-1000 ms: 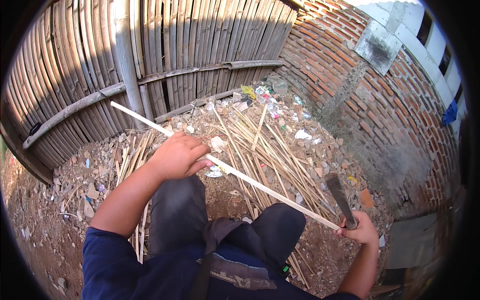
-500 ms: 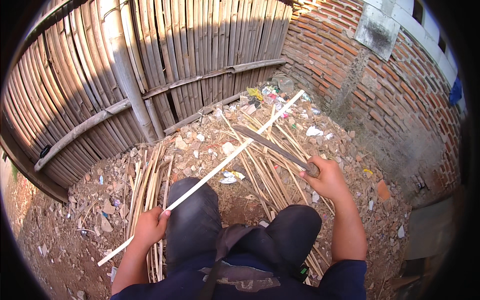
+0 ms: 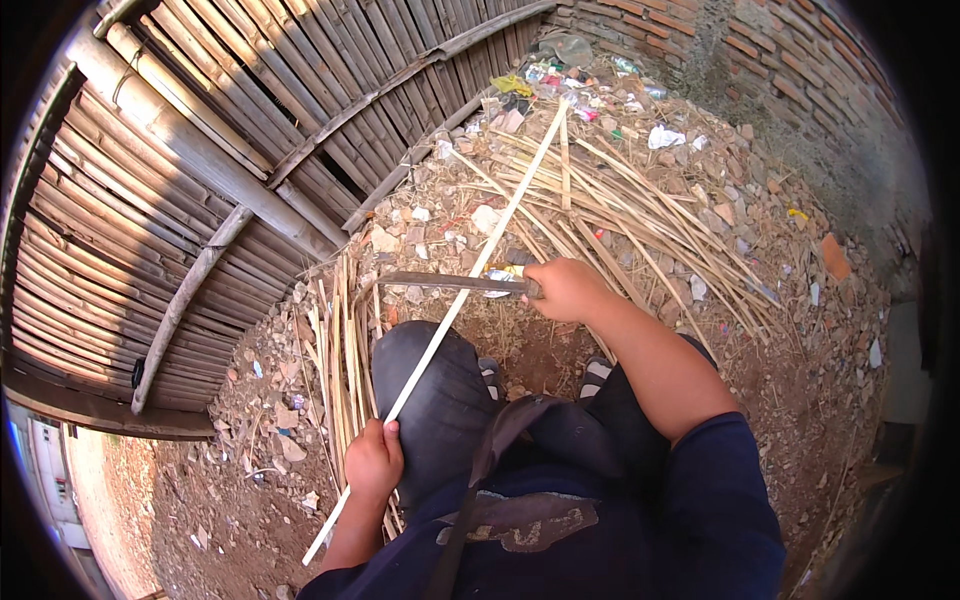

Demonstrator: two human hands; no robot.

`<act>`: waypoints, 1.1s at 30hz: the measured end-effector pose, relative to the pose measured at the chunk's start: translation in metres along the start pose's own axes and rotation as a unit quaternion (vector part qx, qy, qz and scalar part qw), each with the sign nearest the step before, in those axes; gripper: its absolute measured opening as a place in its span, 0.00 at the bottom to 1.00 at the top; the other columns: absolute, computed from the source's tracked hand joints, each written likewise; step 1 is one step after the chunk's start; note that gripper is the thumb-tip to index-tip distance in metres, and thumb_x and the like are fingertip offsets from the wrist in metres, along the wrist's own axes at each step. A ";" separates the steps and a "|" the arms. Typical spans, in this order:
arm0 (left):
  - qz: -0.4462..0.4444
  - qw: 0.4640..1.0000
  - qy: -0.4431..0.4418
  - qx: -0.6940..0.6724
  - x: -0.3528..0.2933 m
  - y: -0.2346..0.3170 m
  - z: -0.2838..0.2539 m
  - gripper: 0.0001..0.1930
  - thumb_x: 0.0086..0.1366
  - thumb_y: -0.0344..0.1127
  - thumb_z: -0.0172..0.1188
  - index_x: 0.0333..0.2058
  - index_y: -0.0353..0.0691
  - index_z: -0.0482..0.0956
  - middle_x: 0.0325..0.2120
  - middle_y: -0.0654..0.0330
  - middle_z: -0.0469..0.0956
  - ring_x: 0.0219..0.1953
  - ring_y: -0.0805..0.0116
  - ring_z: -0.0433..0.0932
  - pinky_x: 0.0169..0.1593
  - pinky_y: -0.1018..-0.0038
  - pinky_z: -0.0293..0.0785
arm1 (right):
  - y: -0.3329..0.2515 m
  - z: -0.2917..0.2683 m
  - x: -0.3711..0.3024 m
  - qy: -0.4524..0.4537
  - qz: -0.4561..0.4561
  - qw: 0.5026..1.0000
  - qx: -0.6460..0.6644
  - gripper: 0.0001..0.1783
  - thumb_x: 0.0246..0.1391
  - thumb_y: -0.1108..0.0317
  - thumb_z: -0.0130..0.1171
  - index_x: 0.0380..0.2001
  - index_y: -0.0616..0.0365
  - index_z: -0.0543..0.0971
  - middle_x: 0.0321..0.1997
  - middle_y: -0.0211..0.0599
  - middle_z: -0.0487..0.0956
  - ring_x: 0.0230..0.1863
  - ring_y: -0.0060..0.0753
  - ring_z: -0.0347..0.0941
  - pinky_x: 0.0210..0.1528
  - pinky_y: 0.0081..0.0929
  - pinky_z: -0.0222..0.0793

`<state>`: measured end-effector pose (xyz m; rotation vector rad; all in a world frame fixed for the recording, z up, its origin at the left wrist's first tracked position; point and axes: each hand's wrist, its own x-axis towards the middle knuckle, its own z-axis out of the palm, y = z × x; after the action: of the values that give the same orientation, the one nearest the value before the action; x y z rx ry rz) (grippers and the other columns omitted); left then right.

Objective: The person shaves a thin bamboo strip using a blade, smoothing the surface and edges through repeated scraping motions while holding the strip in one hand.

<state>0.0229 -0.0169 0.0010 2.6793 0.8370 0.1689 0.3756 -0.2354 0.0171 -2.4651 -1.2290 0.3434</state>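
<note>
My left hand (image 3: pixel 374 458) is closed round the lower part of a long, pale bamboo strip (image 3: pixel 490 243), beside my left knee. The strip slants up and away to the right, over the knee. In my right hand (image 3: pixel 568 290) is the handle of a machete (image 3: pixel 440 282) with a dark blade. That blade points left and crosses the strip above the knee; whether its edge touches the strip I cannot tell. One pile of bamboo strips (image 3: pixel 640 215) lies ahead to the right, and another bundle of strips (image 3: pixel 345 350) lies left of my left leg.
A bamboo fence (image 3: pixel 200 160) stands at the left and far left, and a brick wall (image 3: pixel 790 60) at the far right. Rubble and soil (image 3: pixel 260 500) cover the ground. Plastic litter (image 3: pixel 560 75) lies in the far corner. My feet (image 3: pixel 592 375) show between my knees.
My right hand and the machete have come in left and nearer, so the blade crosses the strip lower down. The view has turned and tilted downward. My left hand keeps its hold.
</note>
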 end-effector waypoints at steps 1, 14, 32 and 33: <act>0.004 1.000 -0.005 0.000 0.002 -0.001 0.000 0.19 0.76 0.47 0.52 0.29 0.38 0.72 0.22 0.41 0.78 0.26 0.34 0.78 0.31 0.43 0.71 | -0.002 0.001 0.001 0.010 0.007 1.000 -0.020 0.16 0.50 0.62 0.67 0.44 0.48 0.81 0.33 0.44 0.84 0.38 0.53 0.83 0.41 0.52 0.78; 0.028 0.998 -0.038 -0.034 0.016 -0.006 -0.006 0.21 0.78 0.46 0.48 0.29 0.35 0.73 0.21 0.38 0.77 0.28 0.32 0.77 0.33 0.45 0.71 | 0.011 0.002 0.019 0.068 0.118 0.983 0.124 0.14 0.52 0.63 0.67 0.41 0.55 0.81 0.31 0.50 0.83 0.38 0.56 0.82 0.41 0.49 0.76; 0.021 0.999 -0.005 0.041 0.004 -0.003 -0.002 0.20 0.76 0.48 0.52 0.28 0.39 0.71 0.19 0.43 0.78 0.24 0.36 0.78 0.29 0.45 0.73 | -0.014 0.010 0.008 0.029 -0.007 0.997 -0.077 0.14 0.48 0.67 0.63 0.40 0.54 0.80 0.33 0.44 0.85 0.39 0.52 0.84 0.41 0.51 0.78; 0.032 0.999 0.003 0.032 0.003 -0.007 0.002 0.19 0.75 0.48 0.53 0.28 0.40 0.71 0.19 0.44 0.77 0.23 0.37 0.78 0.28 0.46 0.73 | -0.016 0.002 0.005 0.001 -0.014 0.998 -0.062 0.15 0.47 0.66 0.64 0.42 0.53 0.81 0.33 0.45 0.85 0.38 0.52 0.84 0.41 0.51 0.78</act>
<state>0.0221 -0.0101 -0.0030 2.7679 0.7705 0.1682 0.3665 -0.2218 0.0217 -2.5476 -1.3211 0.2649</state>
